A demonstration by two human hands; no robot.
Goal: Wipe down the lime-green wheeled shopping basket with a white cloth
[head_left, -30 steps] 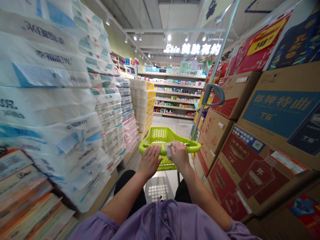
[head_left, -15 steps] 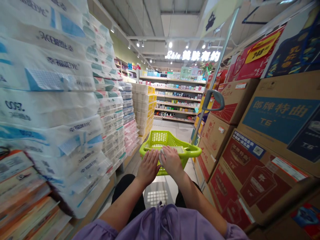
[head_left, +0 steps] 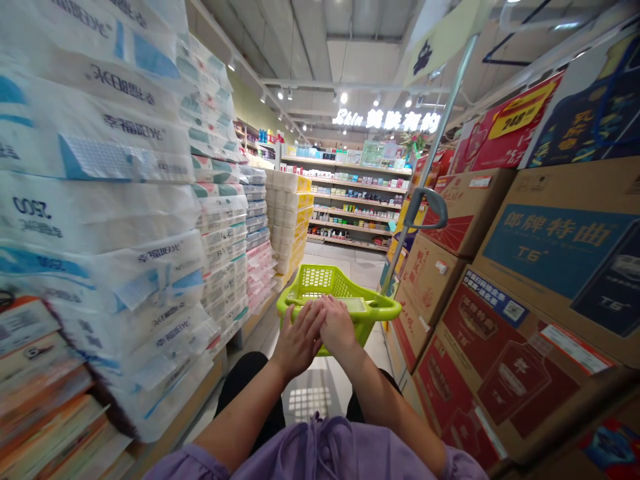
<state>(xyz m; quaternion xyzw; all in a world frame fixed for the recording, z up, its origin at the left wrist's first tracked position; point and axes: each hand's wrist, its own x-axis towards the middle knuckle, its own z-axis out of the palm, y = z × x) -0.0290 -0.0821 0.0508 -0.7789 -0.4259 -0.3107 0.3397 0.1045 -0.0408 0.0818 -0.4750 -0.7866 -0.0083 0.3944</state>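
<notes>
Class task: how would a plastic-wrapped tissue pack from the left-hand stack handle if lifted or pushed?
The tissue pack is probably light for its bulk and squashy, as its sides bulge softly. Its glossy film may slip, and the tall stack could slump if pushed.

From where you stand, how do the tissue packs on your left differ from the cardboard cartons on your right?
The tissue packs are soft and bulging, the cardboard cartons rigid and square-cornered. The packs are white and blue, the cartons brown with red and blue print. Both are stacked high.
</notes>
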